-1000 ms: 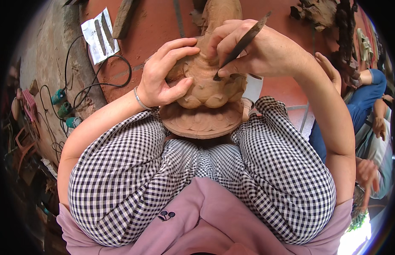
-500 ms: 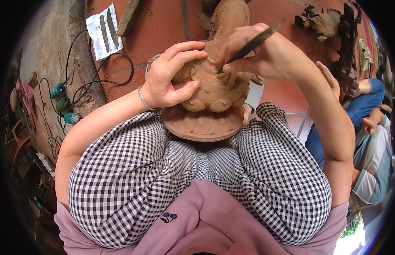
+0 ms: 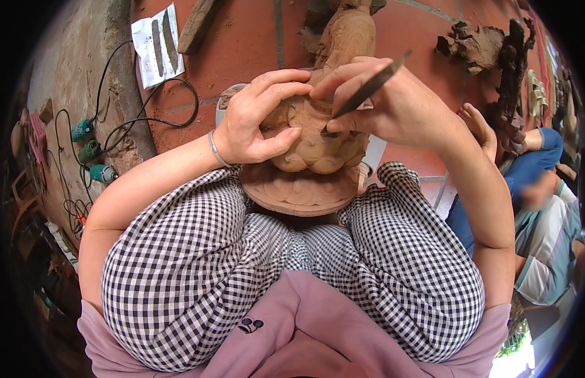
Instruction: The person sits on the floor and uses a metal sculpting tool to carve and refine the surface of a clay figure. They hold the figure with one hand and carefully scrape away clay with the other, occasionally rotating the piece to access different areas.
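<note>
My left fingers are spread apart over the left side of the carved wooden piece, the left thumb set wide of the others. The piece lies in front of me, its round base nearest my checked trousers. If that light left hold slackened, I judge the rounded form could rock under pressure and spoil the surface. Further right, my right fingers are pinched around a dark slim tool, its tip down at the wood just right of that thumb. Too hard a push, or a twist in the grain, could make it skid into the thumb or chip a raised edge. Beyond my right forearm shows a bare foot; a knock from there might jolt my stroke.
</note>
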Action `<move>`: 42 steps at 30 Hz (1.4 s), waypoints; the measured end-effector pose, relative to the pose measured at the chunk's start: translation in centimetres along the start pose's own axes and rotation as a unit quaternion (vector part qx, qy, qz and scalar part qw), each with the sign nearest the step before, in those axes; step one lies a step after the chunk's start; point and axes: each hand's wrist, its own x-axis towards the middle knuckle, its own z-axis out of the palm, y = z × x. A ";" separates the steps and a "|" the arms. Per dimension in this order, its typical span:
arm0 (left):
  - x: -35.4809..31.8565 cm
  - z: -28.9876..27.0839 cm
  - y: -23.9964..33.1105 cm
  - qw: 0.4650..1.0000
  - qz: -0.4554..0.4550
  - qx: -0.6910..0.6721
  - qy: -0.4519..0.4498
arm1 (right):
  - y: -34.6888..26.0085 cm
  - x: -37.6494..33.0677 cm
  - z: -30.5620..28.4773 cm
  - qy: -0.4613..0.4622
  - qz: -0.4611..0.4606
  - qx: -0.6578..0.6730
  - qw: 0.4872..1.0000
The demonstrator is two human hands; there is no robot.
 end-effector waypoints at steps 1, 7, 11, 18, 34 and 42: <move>0.0 -0.1 0.0 1.000 -0.001 0.003 -0.001 | -0.1 0.0 -0.1 -0.002 0.025 0.029 0.999; 0.0 0.0 0.1 1.000 -0.001 0.011 0.000 | -0.1 -0.4 0.1 -0.008 0.015 0.045 0.999; -0.3 -0.2 0.0 0.999 -0.005 0.022 -0.024 | -0.6 0.4 0.1 -0.016 0.066 0.031 0.997; -0.1 0.1 -0.1 1.000 0.004 0.014 -0.002 | -1.0 0.4 0.4 -0.004 0.003 -0.044 0.999; 0.5 -0.6 0.5 0.988 0.103 0.104 -0.047 | 2.5 -6.1 -0.1 0.250 0.276 0.275 0.886; 0.5 0.1 0.4 0.993 0.094 0.062 -0.022 | 2.2 -7.9 2.5 0.253 0.289 0.236 0.893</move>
